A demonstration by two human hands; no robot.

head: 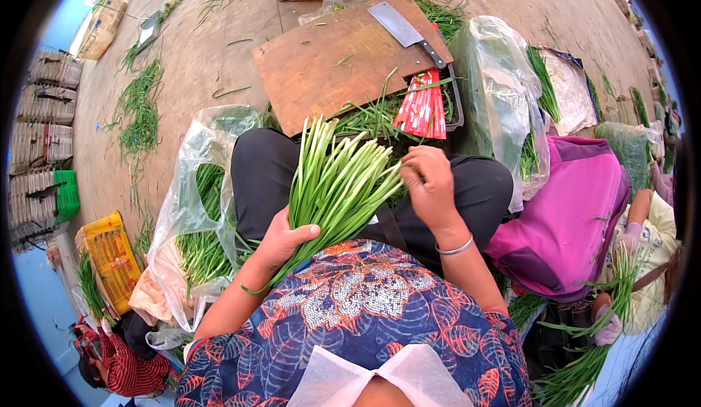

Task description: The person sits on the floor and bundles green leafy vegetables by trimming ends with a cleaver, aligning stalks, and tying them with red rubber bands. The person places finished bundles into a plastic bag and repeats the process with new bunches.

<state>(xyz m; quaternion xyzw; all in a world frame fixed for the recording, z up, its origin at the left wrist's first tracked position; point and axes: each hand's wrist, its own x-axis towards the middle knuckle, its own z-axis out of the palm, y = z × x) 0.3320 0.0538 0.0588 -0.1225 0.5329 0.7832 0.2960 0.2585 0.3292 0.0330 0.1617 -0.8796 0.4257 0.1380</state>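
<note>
A thick bunch of green chives (pixel 342 182) fans out over my lap, pale cut ends pointing away from me. My left hand (pixel 287 240) grips it low down, thumb across the leaves. At the bunch's right edge, my right hand (pixel 430 185) has its fingers curled beside the outermost pale ends; whether it pinches a stalk is hidden. Beyond my knees lies a wooden board (pixel 328 62), with a cleaver (pixel 400 26) on its right side. Red printed strips (pixel 424 108) and loose chives stick out from a black crate (pixel 457 100) under the board.
Chives fill a clear plastic bag (pixel 186 155) on my left and another plastic bag (pixel 501 89) on my right. A magenta padded item (pixel 564 215) sits beside my right knee. A gloved person (pixel 638 275) handles chives at right. A yellow crate (pixel 112 259) stands at left.
</note>
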